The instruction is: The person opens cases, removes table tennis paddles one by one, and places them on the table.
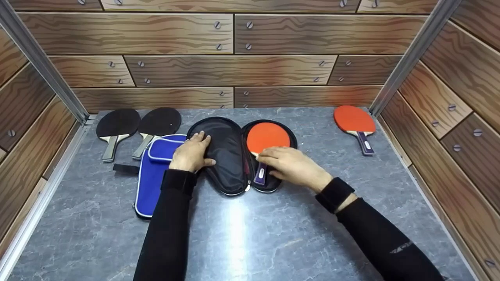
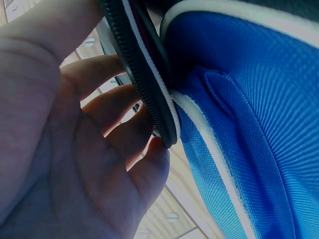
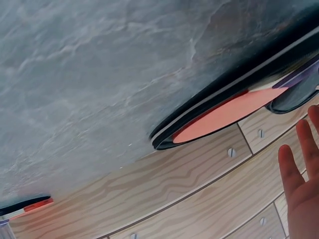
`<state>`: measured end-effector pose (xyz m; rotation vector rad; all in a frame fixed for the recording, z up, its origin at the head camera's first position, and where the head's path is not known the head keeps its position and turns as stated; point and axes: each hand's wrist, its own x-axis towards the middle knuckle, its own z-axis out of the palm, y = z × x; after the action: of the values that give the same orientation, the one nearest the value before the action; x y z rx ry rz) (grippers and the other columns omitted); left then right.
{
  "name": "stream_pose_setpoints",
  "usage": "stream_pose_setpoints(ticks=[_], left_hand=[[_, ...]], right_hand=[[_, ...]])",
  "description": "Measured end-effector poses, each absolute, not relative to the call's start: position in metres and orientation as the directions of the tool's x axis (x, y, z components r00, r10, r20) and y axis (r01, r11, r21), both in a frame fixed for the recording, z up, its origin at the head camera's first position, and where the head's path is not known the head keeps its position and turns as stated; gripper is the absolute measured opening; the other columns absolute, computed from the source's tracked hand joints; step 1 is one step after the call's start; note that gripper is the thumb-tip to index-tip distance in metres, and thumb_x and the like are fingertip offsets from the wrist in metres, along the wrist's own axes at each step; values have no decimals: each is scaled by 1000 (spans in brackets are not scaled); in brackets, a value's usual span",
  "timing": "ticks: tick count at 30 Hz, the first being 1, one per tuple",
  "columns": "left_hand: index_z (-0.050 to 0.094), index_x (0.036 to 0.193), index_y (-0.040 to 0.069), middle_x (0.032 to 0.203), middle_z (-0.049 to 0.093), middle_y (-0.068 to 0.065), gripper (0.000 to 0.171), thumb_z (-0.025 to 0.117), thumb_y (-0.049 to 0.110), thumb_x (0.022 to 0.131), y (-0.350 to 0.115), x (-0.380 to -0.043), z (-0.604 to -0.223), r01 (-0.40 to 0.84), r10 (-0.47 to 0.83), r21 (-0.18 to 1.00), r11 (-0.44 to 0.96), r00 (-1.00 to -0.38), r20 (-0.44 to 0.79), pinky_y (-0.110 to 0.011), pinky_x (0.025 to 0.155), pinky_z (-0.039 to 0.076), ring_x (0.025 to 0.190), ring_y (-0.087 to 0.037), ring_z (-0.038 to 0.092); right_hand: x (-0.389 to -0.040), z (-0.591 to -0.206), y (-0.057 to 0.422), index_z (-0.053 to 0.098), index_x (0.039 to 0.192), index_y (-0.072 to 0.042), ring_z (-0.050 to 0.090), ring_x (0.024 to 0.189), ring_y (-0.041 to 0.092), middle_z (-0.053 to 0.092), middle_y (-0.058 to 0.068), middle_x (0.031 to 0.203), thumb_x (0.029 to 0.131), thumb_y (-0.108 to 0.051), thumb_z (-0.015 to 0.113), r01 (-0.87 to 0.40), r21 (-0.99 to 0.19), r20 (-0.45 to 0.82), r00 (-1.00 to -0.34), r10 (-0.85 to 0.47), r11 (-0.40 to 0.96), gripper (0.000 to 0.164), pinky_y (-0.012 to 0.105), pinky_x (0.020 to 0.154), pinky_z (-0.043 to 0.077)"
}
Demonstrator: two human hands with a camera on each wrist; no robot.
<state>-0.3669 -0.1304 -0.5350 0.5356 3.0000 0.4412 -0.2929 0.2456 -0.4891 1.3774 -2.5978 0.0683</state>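
A black zippered paddle case (image 1: 224,156) lies spread open on the table, its two halves side by side. My left hand (image 1: 190,154) rests on the left half with fingers spread. In the left wrist view its fingers (image 2: 112,107) reach over the case's zipper edge (image 2: 144,84). In the right half lies a table tennis paddle (image 1: 267,137) with an orange-red face and a purple handle pointing toward me. My right hand (image 1: 295,166) is over this paddle's neck and handle. In the right wrist view its extended fingers (image 3: 289,167) hover apart from the paddle (image 3: 224,117).
A blue case with white piping (image 1: 150,187) lies left of the black one, partly under my left forearm. Two black-faced paddles (image 1: 118,123) (image 1: 160,121) lie at the back left. Another red paddle (image 1: 353,119) lies at the back right. Wood-patterned walls (image 1: 234,70) enclose the table.
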Motion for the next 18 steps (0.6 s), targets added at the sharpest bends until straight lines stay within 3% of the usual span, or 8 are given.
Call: stream_pose_setpoints(ticks=[9, 18], left_hand=[[51, 176, 4, 188, 39, -27, 99, 96, 42, 97, -129, -364, -532, 328, 347, 298, 896, -938, -11, -67, 145, 37, 178, -48, 37], [50, 177, 5, 190, 38, -26, 99, 95, 43, 97, -129, -365, -533, 324, 345, 294, 899, -939, -21, -66, 146, 36, 179, -47, 36]], right_hand=[[-289, -493, 236, 78, 153, -14, 73, 151, 31, 80, 7, 155, 103, -13, 90, -883, 64, 120, -456, -882, 465, 52, 50, 129, 60], [-288, -496, 227, 86, 139, -17, 80, 136, 24, 85, 1, 141, 100, -4, 89, -921, 56, 132, -377, -917, 387, 42, 40, 122, 65]])
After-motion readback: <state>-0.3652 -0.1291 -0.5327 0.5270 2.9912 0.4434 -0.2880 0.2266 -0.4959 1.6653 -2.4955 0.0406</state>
